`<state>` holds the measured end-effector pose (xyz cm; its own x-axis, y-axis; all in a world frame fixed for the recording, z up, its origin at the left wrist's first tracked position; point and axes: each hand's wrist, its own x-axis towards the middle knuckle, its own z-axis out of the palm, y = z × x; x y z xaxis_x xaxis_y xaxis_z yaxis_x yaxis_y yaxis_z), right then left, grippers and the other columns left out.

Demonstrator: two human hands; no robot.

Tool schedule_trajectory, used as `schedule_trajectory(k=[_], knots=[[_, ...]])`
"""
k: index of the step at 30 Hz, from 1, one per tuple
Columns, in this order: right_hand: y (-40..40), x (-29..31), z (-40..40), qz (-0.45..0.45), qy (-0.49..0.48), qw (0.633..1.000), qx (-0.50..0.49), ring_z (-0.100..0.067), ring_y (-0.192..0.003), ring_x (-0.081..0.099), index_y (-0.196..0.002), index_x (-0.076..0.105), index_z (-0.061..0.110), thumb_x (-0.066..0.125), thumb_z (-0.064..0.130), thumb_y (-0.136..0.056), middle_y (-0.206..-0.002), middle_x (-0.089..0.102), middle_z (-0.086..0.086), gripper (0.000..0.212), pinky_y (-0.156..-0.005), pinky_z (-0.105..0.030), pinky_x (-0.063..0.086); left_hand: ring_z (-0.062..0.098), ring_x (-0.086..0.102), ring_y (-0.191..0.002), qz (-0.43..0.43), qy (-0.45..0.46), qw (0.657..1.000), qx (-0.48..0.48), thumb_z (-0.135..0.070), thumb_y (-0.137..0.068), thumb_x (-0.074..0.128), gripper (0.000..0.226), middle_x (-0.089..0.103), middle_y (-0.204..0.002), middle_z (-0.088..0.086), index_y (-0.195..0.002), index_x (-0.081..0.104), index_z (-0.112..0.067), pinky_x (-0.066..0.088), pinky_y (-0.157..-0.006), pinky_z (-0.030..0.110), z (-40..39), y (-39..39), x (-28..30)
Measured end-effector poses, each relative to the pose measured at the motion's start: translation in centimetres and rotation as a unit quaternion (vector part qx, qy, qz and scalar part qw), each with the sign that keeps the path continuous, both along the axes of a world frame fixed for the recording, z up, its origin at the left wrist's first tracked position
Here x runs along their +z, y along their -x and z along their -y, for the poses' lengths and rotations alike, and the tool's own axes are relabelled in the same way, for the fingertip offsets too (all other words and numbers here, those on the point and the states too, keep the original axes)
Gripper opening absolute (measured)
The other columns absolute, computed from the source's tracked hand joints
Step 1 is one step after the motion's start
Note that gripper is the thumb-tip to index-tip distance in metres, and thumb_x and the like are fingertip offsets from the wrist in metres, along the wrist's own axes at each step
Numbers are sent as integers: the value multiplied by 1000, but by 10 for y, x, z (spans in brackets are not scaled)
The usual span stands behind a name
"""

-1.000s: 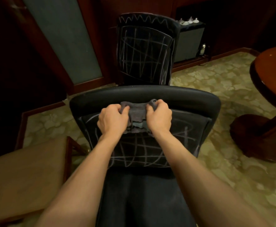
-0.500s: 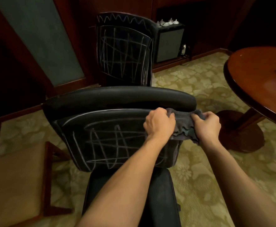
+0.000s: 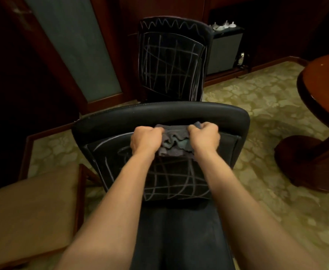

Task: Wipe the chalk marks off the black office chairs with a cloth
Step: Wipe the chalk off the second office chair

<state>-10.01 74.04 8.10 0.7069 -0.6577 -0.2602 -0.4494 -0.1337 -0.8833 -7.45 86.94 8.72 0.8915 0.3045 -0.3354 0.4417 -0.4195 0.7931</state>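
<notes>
2 hands press 1 cloth on the near chair's back, centre frame.

Left hand (image 3: 147, 140) and right hand (image 3: 204, 138), fists curled, grip the bunched cloth (image 3: 174, 142) stretched sideways between them; chalk marks (image 3: 176, 180) lie just below, toward the frame's bottom. The second chair (image 3: 171, 61) stands above.

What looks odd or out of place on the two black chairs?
White chalk scribbles cover the backrests of both: the near chair, where the left hand and right hand hold a grey cloth, and the far chair, which also bears a zigzag line on top.
</notes>
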Motion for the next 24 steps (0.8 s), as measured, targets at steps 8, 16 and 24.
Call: schedule_trajectory(k=[8, 16, 24], knots=[[7, 0, -27, -12, -9, 998, 67, -31, -99, 65, -95, 67, 15, 63, 36, -93, -100, 70, -9, 21, -80, -34, 48, 27, 72, -80, -3, 50, 995, 83, -29, -83, 74, 17, 74, -80, 6, -70, 71, -18, 60, -86, 44, -25, 4, 2], [62, -14, 128, -11, -36, 991, -125, -31, -78, 68, -62, 58, 14, 70, 28, -79, -70, 66, -8, 25, -77, -46, 58, 26, 64, -81, 5, 59, 993, -97, -38, -90, 66, 34, 73, -86, 7, -70, 69, -10, 44, -68, 28, 139, 43, -10], [42, -7, 94, -5, -31, 993, -117, -26, -71, 60, -68, 58, 10, 66, 22, -84, -65, 58, -5, 21, -67, -37, 49, 24, 69, -80, -14, 112, 993, -31, -33, -88, 68, 26, 72, -79, 3, -68, 70, -16, 59, -85, 41, 109, 26, -5]])
